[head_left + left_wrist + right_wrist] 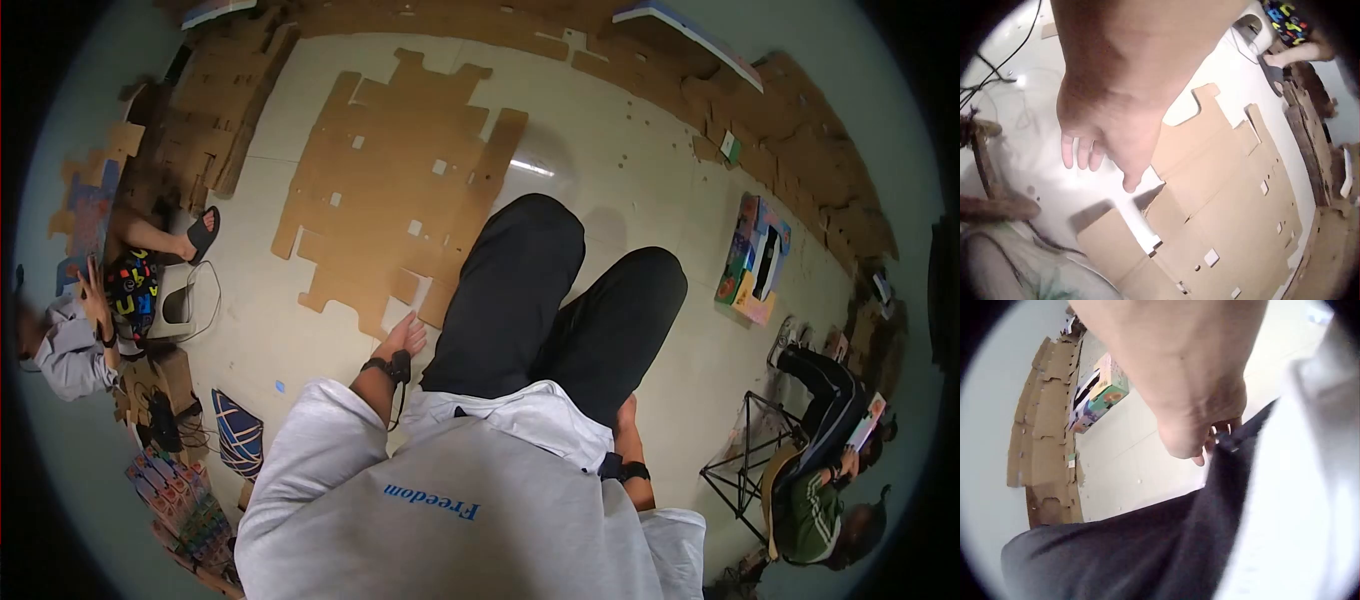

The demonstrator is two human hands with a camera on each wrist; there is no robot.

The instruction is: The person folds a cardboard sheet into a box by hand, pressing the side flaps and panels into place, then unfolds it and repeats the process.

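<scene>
A large flattened cardboard sheet with tabs and small cut-out holes lies on the floor in front of the person. The left hand hangs over its near edge, beside the left thigh. In the left wrist view that hand has loose fingers and holds nothing, with a cardboard flap just below the thumb. Low beside the right thigh is the right hand, mostly hidden in the head view. Its fingertips meet the black trousers in the right wrist view; I cannot tell whether they pinch the cloth.
A colourful printed box stands on the floor at right. Someone sits on a folding stool beyond it; another person sits at left near a dark sandal. Brown cardboard lines the walls. A dark blue patterned item lies at left.
</scene>
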